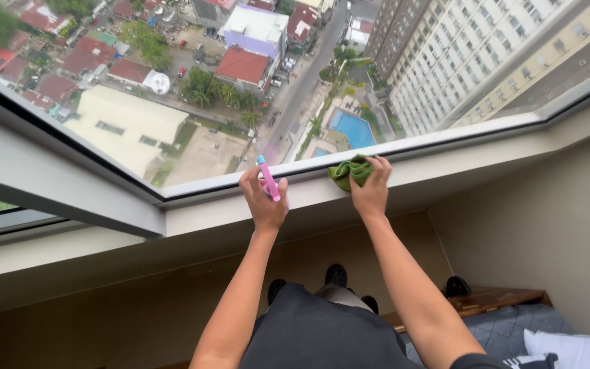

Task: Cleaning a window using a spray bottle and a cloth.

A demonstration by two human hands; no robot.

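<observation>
Two hands reach up to the lower frame of a large window in the head view, and each holds one thing. No package, label or sign can be made out anywhere; the only marked colours close by are pink and green.

One pink spray bottle (268,179) sits in the left hand (263,200), fingers wrapped closed around its body. It is slim, with a pale blue tip at the top end, and it tilts a little to the left. Its upper part stands against the glass, just above the window frame (445,140).

One green cloth (349,171) is bunched under the right hand (371,188), whose fingers curl over it and press it onto the pale window sill (486,158) where the glass meets the frame. The cloth is crumpled into soft folds, its left part sticking out from under the fingers. The two hands are near each other, not touching, with the cloth just to the right of the bottle.

Below, two dark shoes (336,275) show past grey shorts (315,331). At the lower right lies a bed with a grey quilted cover (507,328), one white pillow (568,350) and a wooden ledge (493,298) beside it.
</observation>
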